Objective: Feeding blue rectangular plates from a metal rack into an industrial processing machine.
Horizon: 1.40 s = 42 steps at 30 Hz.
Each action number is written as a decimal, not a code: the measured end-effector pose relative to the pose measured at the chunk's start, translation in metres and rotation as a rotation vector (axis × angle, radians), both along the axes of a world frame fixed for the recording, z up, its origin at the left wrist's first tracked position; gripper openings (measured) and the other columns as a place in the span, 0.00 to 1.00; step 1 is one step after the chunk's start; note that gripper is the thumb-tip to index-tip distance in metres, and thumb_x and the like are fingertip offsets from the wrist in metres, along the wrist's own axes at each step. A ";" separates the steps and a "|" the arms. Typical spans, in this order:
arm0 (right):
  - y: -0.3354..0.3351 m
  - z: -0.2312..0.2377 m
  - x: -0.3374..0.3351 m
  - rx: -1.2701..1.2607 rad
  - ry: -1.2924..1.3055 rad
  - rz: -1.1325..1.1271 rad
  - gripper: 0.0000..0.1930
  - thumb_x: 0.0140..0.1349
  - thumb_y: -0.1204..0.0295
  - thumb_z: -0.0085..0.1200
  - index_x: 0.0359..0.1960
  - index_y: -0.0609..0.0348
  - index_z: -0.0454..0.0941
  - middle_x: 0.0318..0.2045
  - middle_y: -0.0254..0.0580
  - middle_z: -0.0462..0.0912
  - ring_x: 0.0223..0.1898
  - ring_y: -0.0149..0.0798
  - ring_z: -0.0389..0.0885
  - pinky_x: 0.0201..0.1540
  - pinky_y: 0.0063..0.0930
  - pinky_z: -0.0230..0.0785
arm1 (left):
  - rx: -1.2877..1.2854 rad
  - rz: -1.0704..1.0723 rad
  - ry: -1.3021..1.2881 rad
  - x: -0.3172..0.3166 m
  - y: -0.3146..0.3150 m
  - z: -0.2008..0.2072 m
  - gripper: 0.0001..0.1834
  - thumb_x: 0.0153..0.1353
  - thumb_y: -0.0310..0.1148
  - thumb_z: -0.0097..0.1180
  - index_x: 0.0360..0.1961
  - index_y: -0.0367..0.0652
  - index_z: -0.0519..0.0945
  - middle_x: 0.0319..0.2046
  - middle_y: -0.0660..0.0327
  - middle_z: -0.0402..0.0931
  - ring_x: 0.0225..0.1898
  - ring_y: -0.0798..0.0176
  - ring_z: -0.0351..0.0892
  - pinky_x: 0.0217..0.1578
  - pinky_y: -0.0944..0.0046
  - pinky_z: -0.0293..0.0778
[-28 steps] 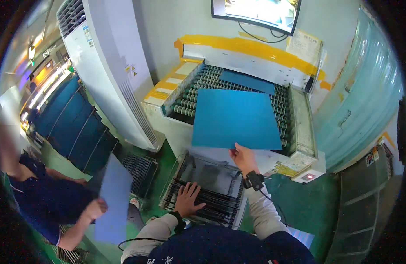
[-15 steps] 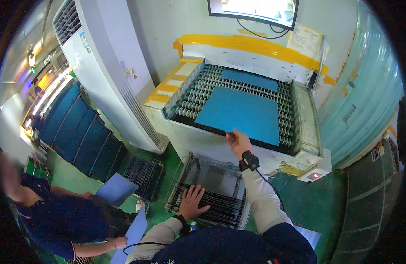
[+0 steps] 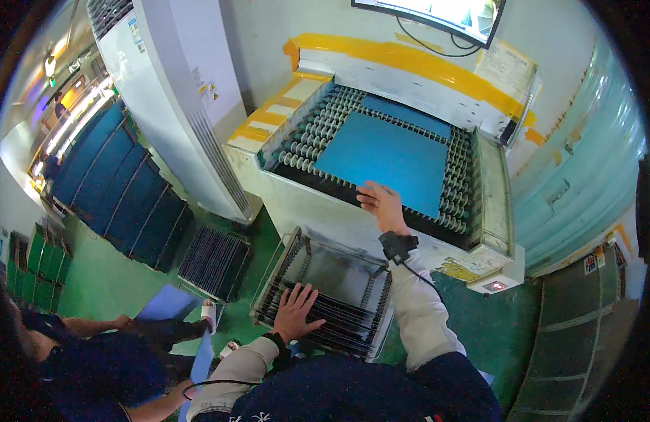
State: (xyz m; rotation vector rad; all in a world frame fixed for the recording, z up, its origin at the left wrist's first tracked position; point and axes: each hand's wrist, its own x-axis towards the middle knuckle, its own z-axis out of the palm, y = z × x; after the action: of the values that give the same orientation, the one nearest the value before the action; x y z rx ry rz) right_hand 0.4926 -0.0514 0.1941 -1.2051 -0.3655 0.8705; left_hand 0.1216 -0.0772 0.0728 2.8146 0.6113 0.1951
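Observation:
My left hand (image 3: pixel 295 314) lies with fingers spread on top of a row of thin dark boards (image 3: pixel 349 318), which stand on edge in a wire-framed rack (image 3: pixel 381 299). My right hand (image 3: pixel 382 205) is raised at the front edge of a roller conveyor machine (image 3: pixel 318 202), fingers loosely apart and holding nothing that I can see. Just beyond it, a large flat blue panel (image 3: pixel 388 158) rests on the rollers (image 3: pixel 304 158). Behind that, a second blue panel (image 3: pixel 408 117) lies partly under the machine's rear cover.
On the left a person (image 3: pixel 99 359) holds blue panels (image 3: pixel 168 302). A second rack of dark boards (image 3: pixel 213 261) stands on the green floor (image 3: pixel 138 271). A tall white cabinet unit (image 3: pixel 180 105) is left of the machine; a dark stack (image 3: pixel 568 330) stands right.
The blue panels have moved farther back on the rollers. My right fingers have loosened and spread at the front edge. My left hand stays on the boards; the other person appears lower left.

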 end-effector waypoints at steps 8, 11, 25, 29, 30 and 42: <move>-0.011 -0.028 0.041 -0.607 -1.458 -0.280 0.30 0.60 0.52 0.59 0.64 0.42 0.73 0.66 0.53 0.70 0.67 0.60 0.64 0.66 0.63 0.54 | -0.002 -0.020 -0.016 0.005 0.003 0.001 0.47 0.59 0.66 0.57 0.71 0.48 0.64 0.73 0.54 0.55 0.74 0.45 0.50 0.72 0.38 0.45; -0.014 -0.031 0.048 -0.730 -1.475 -0.212 0.31 0.61 0.49 0.57 0.65 0.41 0.73 0.70 0.55 0.64 0.70 0.63 0.58 0.68 0.64 0.48 | -0.001 -0.022 -0.014 0.006 0.003 0.001 0.47 0.58 0.66 0.57 0.71 0.48 0.64 0.73 0.54 0.56 0.74 0.44 0.51 0.71 0.37 0.46; -0.008 -0.032 0.075 -0.782 -1.477 -0.136 0.32 0.60 0.46 0.58 0.64 0.40 0.73 0.69 0.55 0.65 0.69 0.65 0.59 0.67 0.67 0.49 | -0.005 -0.031 0.026 0.007 0.003 0.001 0.48 0.60 0.68 0.53 0.72 0.48 0.63 0.74 0.54 0.55 0.74 0.43 0.50 0.71 0.37 0.45; -0.007 -0.022 0.075 -0.705 -1.456 -0.134 0.30 0.60 0.48 0.59 0.61 0.46 0.76 0.66 0.54 0.69 0.67 0.63 0.64 0.65 0.62 0.56 | -0.015 -0.039 -0.003 0.007 0.004 0.001 0.47 0.60 0.67 0.54 0.72 0.48 0.63 0.74 0.54 0.54 0.75 0.44 0.49 0.71 0.38 0.45; -0.008 -0.022 0.068 -0.630 -1.446 -0.131 0.28 0.61 0.50 0.59 0.60 0.49 0.77 0.65 0.54 0.71 0.66 0.62 0.66 0.64 0.60 0.58 | -0.012 -0.036 0.002 0.006 0.004 0.002 0.47 0.60 0.67 0.54 0.72 0.48 0.63 0.74 0.54 0.54 0.75 0.44 0.49 0.71 0.38 0.45; -0.117 -0.129 -0.129 -0.474 -1.011 0.655 0.30 0.67 0.45 0.51 0.53 0.62 0.80 0.49 0.58 0.83 0.52 0.57 0.81 0.56 0.42 0.70 | -0.015 -0.033 -0.041 0.000 0.001 -0.007 0.48 0.60 0.69 0.52 0.72 0.47 0.63 0.74 0.52 0.52 0.76 0.44 0.47 0.72 0.38 0.43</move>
State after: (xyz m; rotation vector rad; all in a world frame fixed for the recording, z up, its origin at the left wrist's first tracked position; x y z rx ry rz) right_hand 0.3640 -0.1688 0.0652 -1.9792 -1.4952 0.8519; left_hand 0.1218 -0.0764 0.0658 2.7968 0.5541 0.2399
